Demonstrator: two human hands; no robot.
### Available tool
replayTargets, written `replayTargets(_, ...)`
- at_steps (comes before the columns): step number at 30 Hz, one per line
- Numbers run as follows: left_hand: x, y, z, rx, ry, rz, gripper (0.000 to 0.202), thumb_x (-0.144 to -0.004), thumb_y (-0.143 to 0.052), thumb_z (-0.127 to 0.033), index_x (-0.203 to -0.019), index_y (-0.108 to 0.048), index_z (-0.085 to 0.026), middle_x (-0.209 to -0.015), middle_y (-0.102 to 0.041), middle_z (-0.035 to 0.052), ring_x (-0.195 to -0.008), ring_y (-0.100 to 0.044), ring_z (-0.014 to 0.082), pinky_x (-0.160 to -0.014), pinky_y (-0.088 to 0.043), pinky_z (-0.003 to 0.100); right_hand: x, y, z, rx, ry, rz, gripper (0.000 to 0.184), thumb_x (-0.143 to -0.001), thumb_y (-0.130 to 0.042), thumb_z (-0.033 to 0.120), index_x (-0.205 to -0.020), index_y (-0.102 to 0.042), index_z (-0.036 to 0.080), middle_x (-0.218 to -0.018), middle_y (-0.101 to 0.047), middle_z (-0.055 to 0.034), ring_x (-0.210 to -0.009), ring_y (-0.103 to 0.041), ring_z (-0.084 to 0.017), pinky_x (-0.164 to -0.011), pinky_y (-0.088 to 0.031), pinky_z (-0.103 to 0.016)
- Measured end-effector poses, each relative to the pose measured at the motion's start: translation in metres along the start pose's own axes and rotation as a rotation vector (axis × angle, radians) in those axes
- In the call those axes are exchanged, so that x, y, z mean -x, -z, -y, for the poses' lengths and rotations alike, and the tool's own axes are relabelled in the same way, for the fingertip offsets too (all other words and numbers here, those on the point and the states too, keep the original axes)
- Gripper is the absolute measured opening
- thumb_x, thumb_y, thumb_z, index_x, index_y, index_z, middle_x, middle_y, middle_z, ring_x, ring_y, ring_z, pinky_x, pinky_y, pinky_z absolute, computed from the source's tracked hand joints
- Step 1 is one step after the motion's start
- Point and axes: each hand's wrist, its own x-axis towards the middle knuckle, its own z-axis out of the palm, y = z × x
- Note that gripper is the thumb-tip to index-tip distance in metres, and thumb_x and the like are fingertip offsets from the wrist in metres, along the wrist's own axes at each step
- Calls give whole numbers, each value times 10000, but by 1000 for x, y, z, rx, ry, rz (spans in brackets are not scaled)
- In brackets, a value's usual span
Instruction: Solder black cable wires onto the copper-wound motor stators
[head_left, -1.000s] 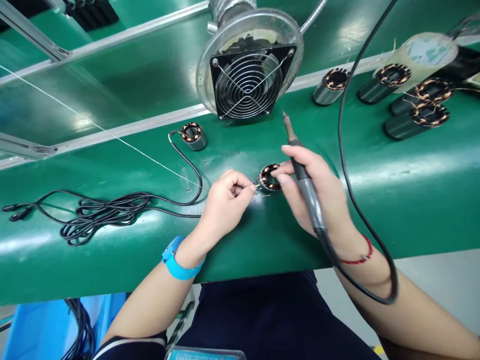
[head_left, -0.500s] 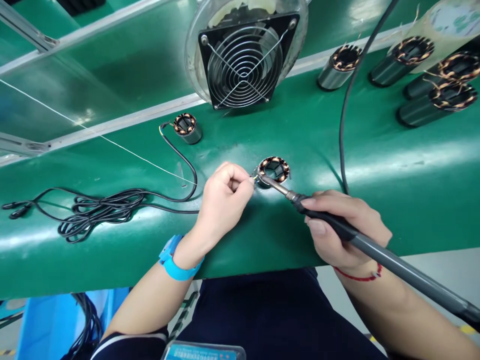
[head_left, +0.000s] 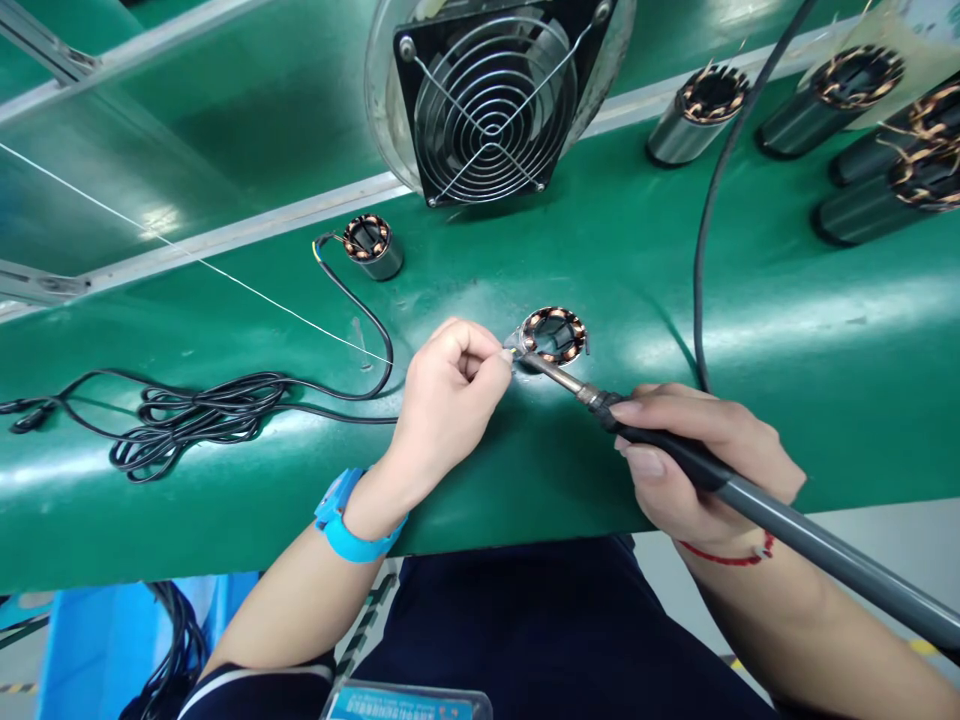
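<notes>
My left hand [head_left: 457,385] is closed in a pinch on a thin wire [head_left: 514,351], a yellowish bit of which shows at the fingertips. Just right of it a motor stator [head_left: 574,349] with copper windings stands on the green bench. My right hand [head_left: 709,455] grips a soldering iron [head_left: 675,450] like a pen. The iron's tip lies at the stator's left rim, close to the pinched wire. A black cable [head_left: 349,419] runs under my left hand; its end there is hidden.
A second stator [head_left: 382,262] with a cable joined to it stands at left, near a coiled black cable [head_left: 202,410]. Behind is a fan with a wire guard [head_left: 491,135]. Several stators [head_left: 679,130] stand at back right. A dark cord [head_left: 701,270] hangs at right; a blue bin [head_left: 90,640] sits below left.
The view has shifted slightly, with the fan and back stators higher in the picture. Both hands keep their hold; the iron's tip stays at the stator's left rim, slightly nearer the wire.
</notes>
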Motion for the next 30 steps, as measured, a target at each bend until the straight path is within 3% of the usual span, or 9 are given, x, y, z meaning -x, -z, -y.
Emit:
replayTargets(5, 0, 0, 0, -4, 2, 3, 180, -754, -577, -70, -619, -510, -169, -744, -551, -25, -542, -450, 44, -487, -361, 195, -8, 3, 6, 67, -63, 10, 349, -837, -635, 169, -1178, -660, 239, -689, -648, -10, -528, -567, -149, -450, -491, -297)
replayTargets(7, 0, 0, 0, -6, 1, 2, 176, -754, -579, -69, -622, -516, -168, -744, -555, -22, -550, -458, 46, -490, -366, 192, -15, 4, 13, 121, -133, 79, 395, -830, -657, 154, -1202, -642, 286, -756, -688, -11, -608, -635, -172, -532, -552, -318)
replayTargets(11, -1, 0, -1, -4, -2, 1, 164, -761, -586, -84, -633, -527, -168, -740, -556, -21, -539, -455, 43, -480, -367, 186, -33, 2, 25, 179, -308, 196, 409, -898, -631, 215, -1287, -582, 332, -1083, -730, -17, -881, -724, -210, -795, -610, -373)
replayTargets(16, -1, 0, -2, 11, 11, -8, 155, -761, -585, -85, -640, -538, -169, -725, -551, -23, -527, -451, 45, -471, -363, 187, -45, -8, 20, 218, -339, 240, 371, -952, -555, 243, -1315, -542, 323, -1064, -734, -11, -1051, -688, -221, -929, -559, -413)
replayTargets(24, -1, 2, -2, 41, 61, 10, 123, -772, -588, -116, -662, -562, -165, -712, -538, -30, -519, -455, 41, -473, -363, 186, -33, -21, 3, 218, -272, 255, 454, -897, -591, 186, -1327, -487, 285, -1068, -721, -34, -1017, -667, -228, -882, -523, -426)
replayTargets(27, -1, 4, -4, 67, 88, 35, 114, -781, -597, -138, -672, -573, -161, -696, -536, -31, -500, -446, 37, -464, -355, 183, -31, -23, 3, 261, -254, 180, 472, -889, -594, 165, -1325, -471, 298, -955, -722, -2, -953, -661, -214, -862, -510, -413)
replayTargets(30, 0, 6, -4, 102, 56, 75, 119, -792, -580, -133, -677, -577, -163, -731, -563, -21, -505, -471, 38, -465, -375, 182, -31, -27, 3, 310, -233, 194, 464, -876, -601, 171, -1307, -479, 292, -861, -705, 9, -848, -650, -213, -765, -501, -387)
